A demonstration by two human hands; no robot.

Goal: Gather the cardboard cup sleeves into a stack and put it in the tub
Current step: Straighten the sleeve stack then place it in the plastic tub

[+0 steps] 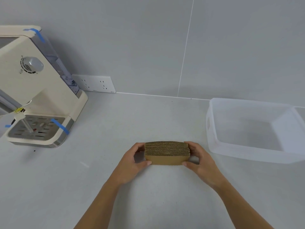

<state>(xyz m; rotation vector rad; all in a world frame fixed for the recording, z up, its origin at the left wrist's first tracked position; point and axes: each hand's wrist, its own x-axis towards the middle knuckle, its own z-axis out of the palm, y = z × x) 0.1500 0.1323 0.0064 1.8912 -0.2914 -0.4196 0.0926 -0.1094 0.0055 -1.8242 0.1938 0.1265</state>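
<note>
The stack of cup sleeves (167, 152) stood on edge on the desk (115, 162), clamped at its ends by the left hand (132, 164) and right hand (200, 162), fingers closed. Gathering appeared complete; next, a lift rightward into the empty tub (214, 142).

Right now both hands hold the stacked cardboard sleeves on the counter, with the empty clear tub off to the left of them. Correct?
Not quite. The head view shows the tub to the right of the sleeves, not the left. The left hand and right hand do hold the stack on the counter.
</note>
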